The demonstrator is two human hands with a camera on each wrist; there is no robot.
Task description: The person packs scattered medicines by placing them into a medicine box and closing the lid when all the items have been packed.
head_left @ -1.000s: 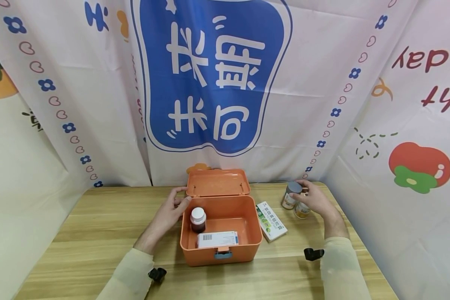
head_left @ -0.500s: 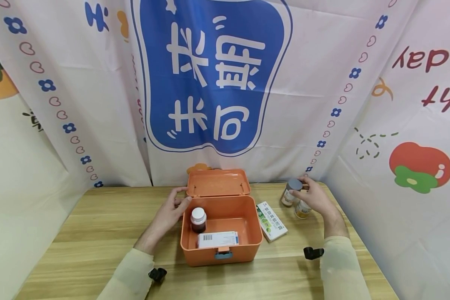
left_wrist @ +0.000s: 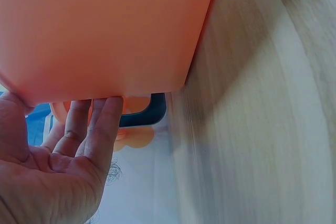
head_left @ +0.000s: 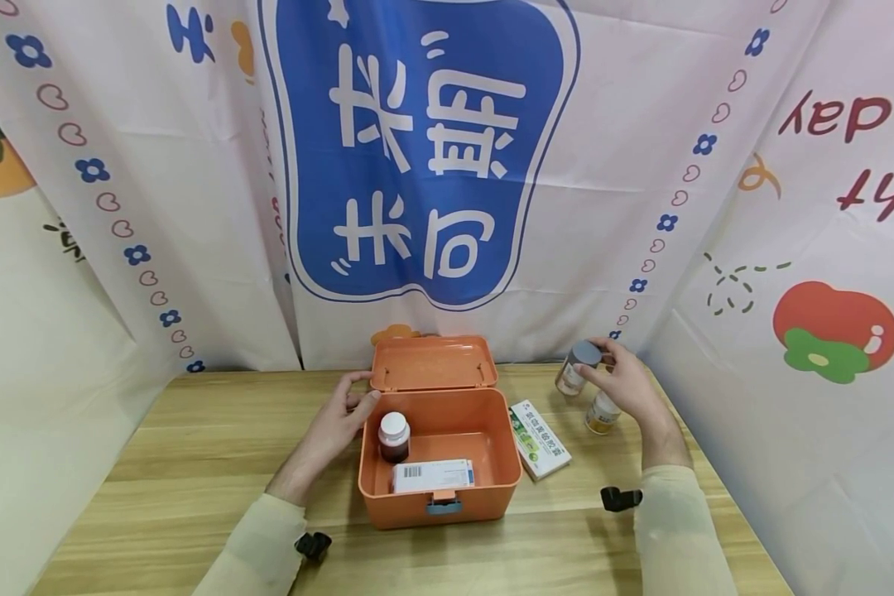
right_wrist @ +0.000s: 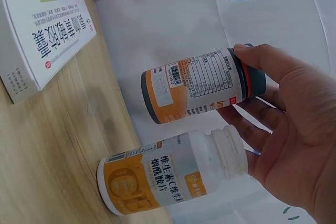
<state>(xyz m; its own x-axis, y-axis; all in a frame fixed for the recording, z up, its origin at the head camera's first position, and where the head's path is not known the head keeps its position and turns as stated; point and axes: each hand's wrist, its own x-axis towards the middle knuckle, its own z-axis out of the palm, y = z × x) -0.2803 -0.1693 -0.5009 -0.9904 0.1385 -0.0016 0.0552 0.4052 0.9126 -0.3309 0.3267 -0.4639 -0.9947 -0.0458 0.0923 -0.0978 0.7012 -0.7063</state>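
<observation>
At the back left corner of an orange lidded box (head_left: 439, 511), my left hand (head_left: 338, 418) grips the rim, thumb on top and fingers against the back wall (left_wrist: 105, 35). Inside are a dark bottle with a white cap (head_left: 394, 426) and a white medicine carton (head_left: 432, 476). My right hand (head_left: 626, 387) pinches a pill bottle with a dark grey cap (right_wrist: 194, 85) near its cap, tilted and raised off the table. Just below that hand stands a white-capped pill bottle (right_wrist: 152, 174) with an orange and white label, partly covered by the hand in the head view.
A white and green medicine carton (head_left: 540, 440) lies flat beside the box's right side. The box's lid (head_left: 434, 362) is folded back toward the printed curtain (head_left: 566, 248). The wooden table (head_left: 216, 447) ends at that curtain.
My right hand has lifted the dark-capped bottle up and slightly back, away from the white-capped bottle, which now shows more. The left hand and the box have stayed in place.
</observation>
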